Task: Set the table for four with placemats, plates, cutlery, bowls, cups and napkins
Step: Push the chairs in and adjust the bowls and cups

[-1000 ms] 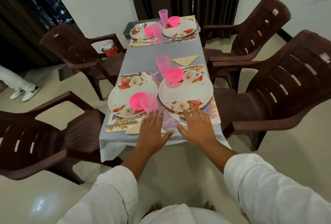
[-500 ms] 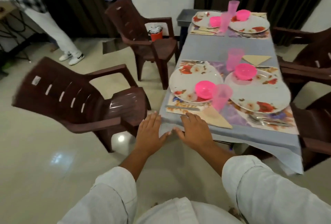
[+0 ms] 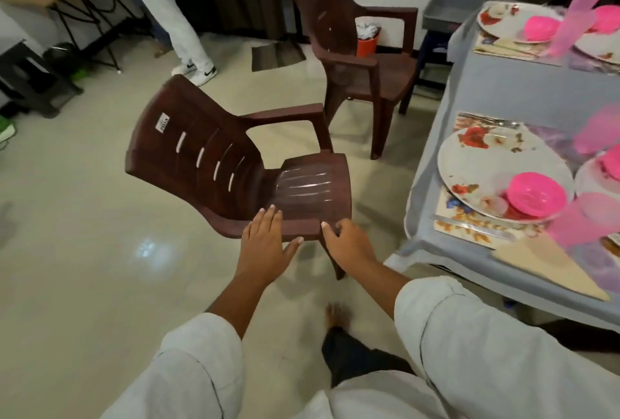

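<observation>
My left fingers [image 3: 268, 222] are straight & spread, flat over the front corner of the chair [image 3: 208, 163] seat, holding nothing. Can't tell if they actually touch it. My right fingers [image 3: 345, 229] are half curled at the seat's front edge, & I can't tell if they've got hold of it or just hover. Chair looks like moulded plastic: stiff, smooth, prob light. I'd take it by the seat edge or an armrest.

The settings all sit off to the right of my right fingers, on the cloth-covered tabletop [image 3: 503, 90]. Nearest one:
- placemat [image 3: 453, 234] w/ plate [image 3: 483, 163] on it
- bowl [image 3: 536, 194] on the plate
- cup [image 3: 583, 220] just beside the bowl (blurred)
- knife [image 3: 469, 226] along the mat's near edge
- napkin [image 3: 543, 267], folded to a triangle, nearest my right fingers

Handling, as I judge it:
- plate: stiff, glossy, prob slippery, may chip. Take by the rim, bowl off first
- bowl & cup: thin plastic, v light, tip easily. Hold the cup low on its wall
- knife: lies flat, hard to pinch. Slide it to the mat edge first
- napkin: soft, creases. Lift by a corner
- placemat: thin, prob floppy. Don't drag it loaded
</observation>
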